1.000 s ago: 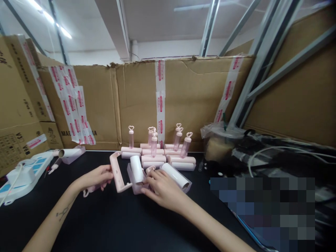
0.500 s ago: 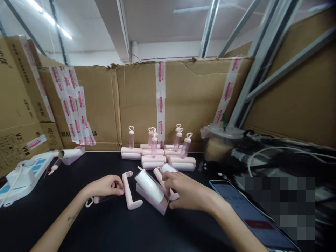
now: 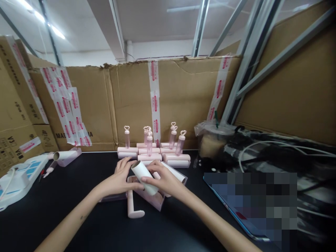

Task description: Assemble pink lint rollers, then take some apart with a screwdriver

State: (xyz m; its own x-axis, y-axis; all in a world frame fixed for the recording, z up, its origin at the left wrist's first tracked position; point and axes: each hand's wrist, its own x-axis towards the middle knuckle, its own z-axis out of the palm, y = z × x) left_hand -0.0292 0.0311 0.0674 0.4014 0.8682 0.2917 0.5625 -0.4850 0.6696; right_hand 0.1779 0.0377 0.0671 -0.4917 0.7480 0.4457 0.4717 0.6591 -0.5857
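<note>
My right hand [image 3: 166,179] grips a white lint-roller paper roll [image 3: 145,177], tilted, its hollow cardboard end toward the upper left. My left hand [image 3: 118,179] is beside that end, thumb and fingers apart; whether the thumb touches the roll I cannot tell. Below the roll lies a translucent pink case [image 3: 156,203], with its inside showing. A pale pink C-shaped handle [image 3: 133,211] lies on the black table in front of the left hand, partly hidden by it. Behind the right hand is another white roll [image 3: 173,171] in a case.
Pink lint rollers [image 3: 177,160] with heart-topped tubes [image 3: 181,144] stand in rows against a cardboard wall [image 3: 133,105]. A power strip [image 3: 28,175] and a cased roll [image 3: 65,155] are at left. At right are a drink cup [image 3: 211,141] and a phone [image 3: 225,204].
My right hand has lifted the white roll out of its case. My left hand has left the clear tube on the table and moved right, toward the roll, with its fingers opened.
</note>
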